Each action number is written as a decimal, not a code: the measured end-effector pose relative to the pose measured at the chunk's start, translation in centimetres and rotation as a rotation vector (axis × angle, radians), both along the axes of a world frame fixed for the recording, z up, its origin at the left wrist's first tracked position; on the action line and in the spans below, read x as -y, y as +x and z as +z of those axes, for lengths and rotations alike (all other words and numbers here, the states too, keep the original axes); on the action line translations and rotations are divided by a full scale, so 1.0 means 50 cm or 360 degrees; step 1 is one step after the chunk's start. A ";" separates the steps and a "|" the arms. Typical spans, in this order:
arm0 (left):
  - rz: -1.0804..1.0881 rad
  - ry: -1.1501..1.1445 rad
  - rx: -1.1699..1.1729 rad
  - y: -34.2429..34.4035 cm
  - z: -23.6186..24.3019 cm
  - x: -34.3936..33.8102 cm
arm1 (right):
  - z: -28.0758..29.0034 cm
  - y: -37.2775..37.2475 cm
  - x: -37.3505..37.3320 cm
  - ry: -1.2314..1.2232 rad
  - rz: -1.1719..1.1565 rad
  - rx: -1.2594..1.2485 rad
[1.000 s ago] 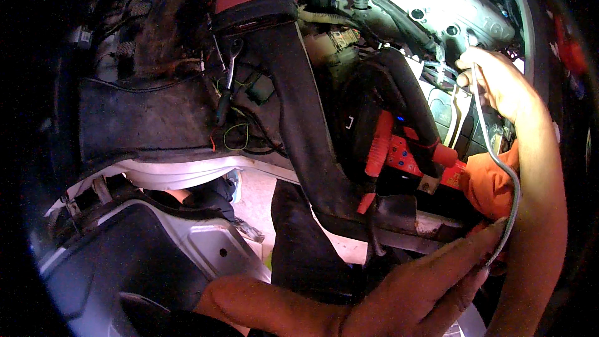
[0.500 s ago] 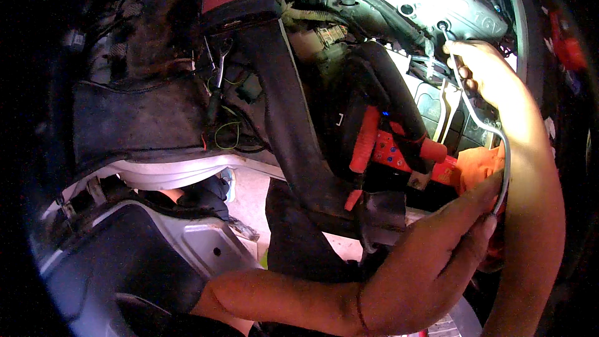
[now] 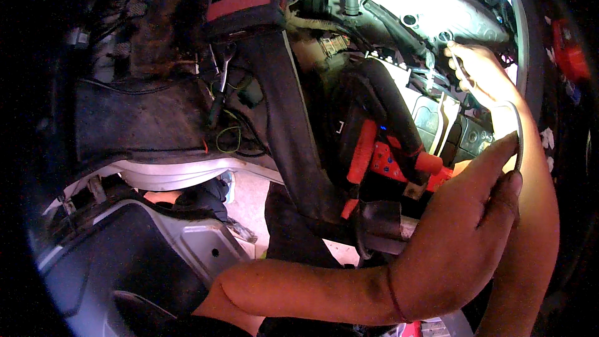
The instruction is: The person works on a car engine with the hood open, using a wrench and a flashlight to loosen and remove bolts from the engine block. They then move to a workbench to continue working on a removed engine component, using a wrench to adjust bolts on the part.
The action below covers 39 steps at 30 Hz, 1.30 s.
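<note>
Right now you are holding a thin grey cable (image 3: pixel 518 128) in two places, with its upper end sitting right by a round hole (image 3: pixel 445 36) in the pale metal engine cover (image 3: pixel 468 9). Your right hand (image 3: pixel 483 72) is pinching it near that end, the fingers curling in close around it; whether the tip is sitting inside the hole or only at its rim, you cannot tell. Your left hand (image 3: pixel 455 237) is gripping the lower stretch, thumb and forefinger pressing together, and the cable is bowing between the two hands.

Seemingly, the step in hand is holding that end at the hole; moving on is calling for a steady right pinch and loose slack from the left.

A red-and-black device (image 3: pixel 385 161) is lying left of your hands; a ratchet wrench (image 3: pixel 224 75) and a screen unit (image 3: pixel 246 6) are resting farther left.
</note>
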<state>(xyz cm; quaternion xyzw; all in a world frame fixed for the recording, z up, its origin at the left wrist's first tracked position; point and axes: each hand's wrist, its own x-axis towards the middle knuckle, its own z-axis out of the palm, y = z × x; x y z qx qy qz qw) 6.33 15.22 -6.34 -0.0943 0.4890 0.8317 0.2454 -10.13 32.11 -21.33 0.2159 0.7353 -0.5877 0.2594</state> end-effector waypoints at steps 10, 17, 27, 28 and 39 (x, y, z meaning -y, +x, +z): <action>0.0170 -0.0252 -0.0418 0.045 -0.021 -0.005 | 0.033 0.019 -0.002 0.0151 0.0320 -0.0203; 0.0216 -0.0190 -0.0610 0.068 -0.021 0.002 | 0.037 0.014 0.007 0.0362 0.0219 0.0060; 0.0060 -0.0099 -0.0576 0.123 -0.040 0.016 | 0.059 0.031 0.033 0.0341 0.0088 0.0095; 0.0048 -0.0125 -0.0575 0.128 -0.044 0.016 | 0.061 0.032 0.034 0.0347 0.0080 0.0098; -0.0083 -0.0110 -0.0490 0.130 0.000 0.061 | 0.040 0.018 0.011 0.0356 -0.0150 0.0197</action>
